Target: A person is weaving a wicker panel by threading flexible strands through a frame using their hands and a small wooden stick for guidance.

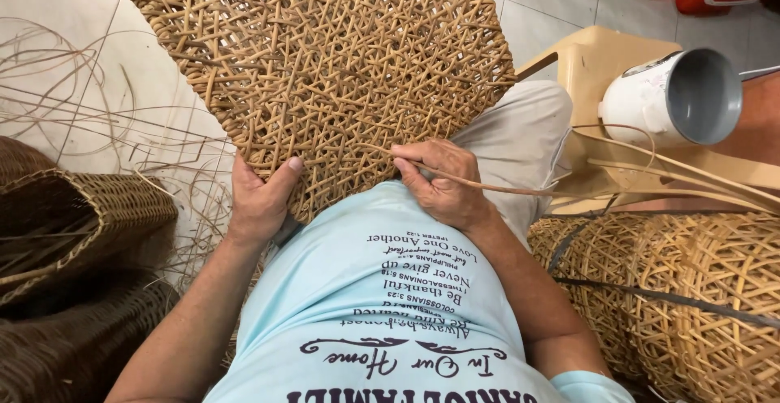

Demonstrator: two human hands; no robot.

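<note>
Woven rattan panel (325,54) fills upper centre of frame, resting on lap; left hand (258,200) grips its lower edge, thumb on top; right hand (443,184) pinches rattan strand (520,189) trailing right toward white pot (674,98)
</note>
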